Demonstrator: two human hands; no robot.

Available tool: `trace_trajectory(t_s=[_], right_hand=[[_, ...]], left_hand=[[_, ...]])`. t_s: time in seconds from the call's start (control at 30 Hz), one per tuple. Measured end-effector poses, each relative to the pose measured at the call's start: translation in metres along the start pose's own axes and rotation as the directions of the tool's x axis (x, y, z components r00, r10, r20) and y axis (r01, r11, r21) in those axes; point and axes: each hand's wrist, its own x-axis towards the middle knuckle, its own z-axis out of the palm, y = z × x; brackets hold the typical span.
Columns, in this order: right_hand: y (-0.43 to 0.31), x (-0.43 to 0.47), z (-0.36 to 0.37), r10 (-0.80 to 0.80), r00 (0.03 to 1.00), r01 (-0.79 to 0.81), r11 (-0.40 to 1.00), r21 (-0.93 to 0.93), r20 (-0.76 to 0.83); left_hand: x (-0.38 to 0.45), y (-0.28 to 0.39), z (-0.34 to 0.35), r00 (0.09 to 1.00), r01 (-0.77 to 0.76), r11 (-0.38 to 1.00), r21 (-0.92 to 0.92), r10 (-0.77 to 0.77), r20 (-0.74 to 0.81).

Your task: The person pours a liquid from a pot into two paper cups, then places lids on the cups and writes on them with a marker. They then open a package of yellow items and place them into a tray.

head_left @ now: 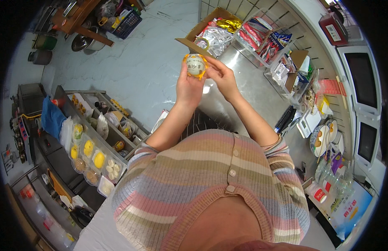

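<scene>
Both my hands are out in front of me over the near edge of a stainless steel counter (244, 75). A round, pale wrapped item (195, 66) with a yellow-orange rim and printed writing rests upright in my left hand (189, 85), whose thumb lies along its left side. My right hand (223, 77) is at the item's right side, its fingers touching the rim. Just beyond the hands stands an open cardboard box (194, 46) with silver and gold foil packets (216, 37). The undersides of the item and some fingertips are hidden.
Clear plastic bins (257, 59) of packets line the counter's back. To the right are a white kitchen scale (307, 123), a patterned bowl (314, 138) and plastic cups (316, 192). At left, an open metal drawer unit (109, 138) and clear food containers (99, 159) stand near me.
</scene>
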Motion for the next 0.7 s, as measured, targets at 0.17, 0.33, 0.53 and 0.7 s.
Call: trace_trajectory(t_s=[0.17,0.33,0.53,0.7], right_hand=[[-0.001,-0.002,-0.025,0.259,0.96,-0.279,0.833,0.478,0.109],[-0.005,-0.002,-0.03,0.293,0.934,-0.357,0.712,0.605,0.206],[-0.006,0.003,-0.032,0.225,0.919,-0.387,0.668,0.635,0.324],[-0.014,0.0,-0.035,0.323,0.914,-0.4,0.606,0.688,0.247]], left_hand=[[0.007,0.001,0.009,0.996,0.017,0.999,-0.032,-0.02,-0.086],[0.013,0.005,0.008,0.996,0.06,0.986,-0.155,-0.07,-0.056],[0.013,-0.003,0.02,0.994,0.07,0.971,-0.23,-0.087,-0.068],[0.049,-0.006,-0.022,0.917,-0.338,0.938,0.074,0.346,-0.198]])
